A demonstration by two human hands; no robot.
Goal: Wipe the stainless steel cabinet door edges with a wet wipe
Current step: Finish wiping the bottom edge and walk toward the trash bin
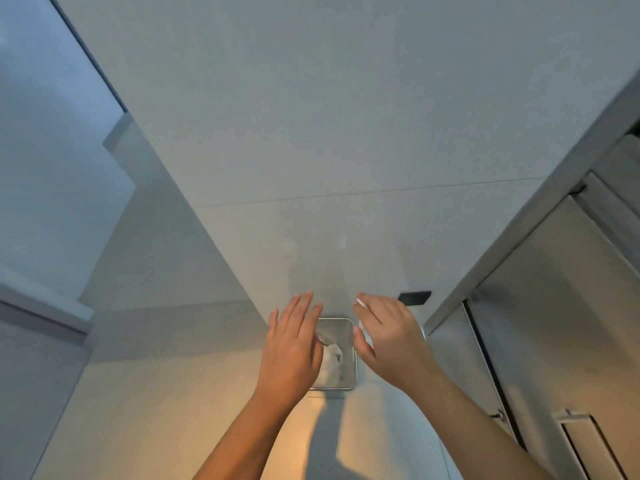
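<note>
Head view: left hand (pixel 294 348), right hand (pixel 391 337) (both loosely spread) hover above bin (pixel 336 319).

Silver bin (pixel 350 372), white crumpled wipe (pixel 333 358)

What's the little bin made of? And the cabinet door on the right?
The bin looks like metal, probably polished steel: its thin rim glints silver and its inner walls look grey and shiny. The cabinet door looks like brushed stainless steel: flat grey with a soft, streaky sheen and no sharp reflections.
</note>
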